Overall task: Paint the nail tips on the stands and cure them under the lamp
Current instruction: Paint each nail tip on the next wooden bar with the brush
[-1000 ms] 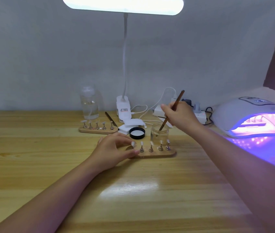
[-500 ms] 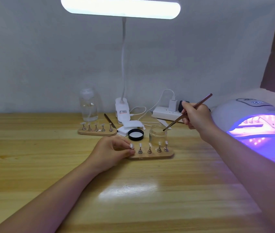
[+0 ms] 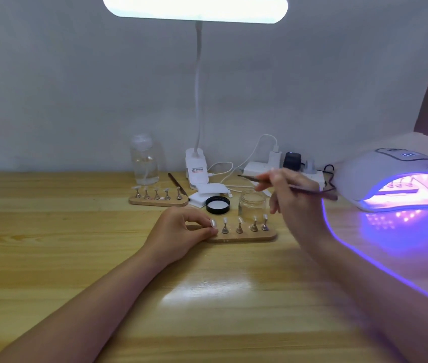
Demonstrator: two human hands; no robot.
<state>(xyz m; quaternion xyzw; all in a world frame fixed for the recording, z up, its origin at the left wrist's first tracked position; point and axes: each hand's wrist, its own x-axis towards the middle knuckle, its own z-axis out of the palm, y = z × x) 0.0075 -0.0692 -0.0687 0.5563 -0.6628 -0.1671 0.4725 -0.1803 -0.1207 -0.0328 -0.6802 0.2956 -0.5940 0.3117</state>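
Observation:
A wooden stand (image 3: pixel 249 236) with several nail tips (image 3: pixel 239 224) on metal holders lies in the middle of the table. My left hand (image 3: pixel 181 231) pinches its left end, at the leftmost tip. My right hand (image 3: pixel 294 203), blurred, holds a thin brown brush (image 3: pixel 257 179) level above the open glass jar (image 3: pixel 251 203), bristle end pointing left. A second wooden stand (image 3: pixel 158 200) with tips sits further back left. The white curing lamp (image 3: pixel 396 176) glows purple at the right, with a third stand (image 3: pixel 401 189) inside it.
The jar's black lid (image 3: pixel 217 204) lies beside a white pad (image 3: pixel 197 199). Behind are a clear bottle (image 3: pixel 144 161), a spare brush (image 3: pixel 177 183), the desk lamp's clip base (image 3: pixel 196 169), a power strip (image 3: pixel 281 170) and cables. Bare wooden table (image 3: pixel 207 297) lies in front.
My right hand lifted the brush out of the jar, swung right, then came back lower with the brush turned level, tip pointing left. My left hand stayed on the stand.

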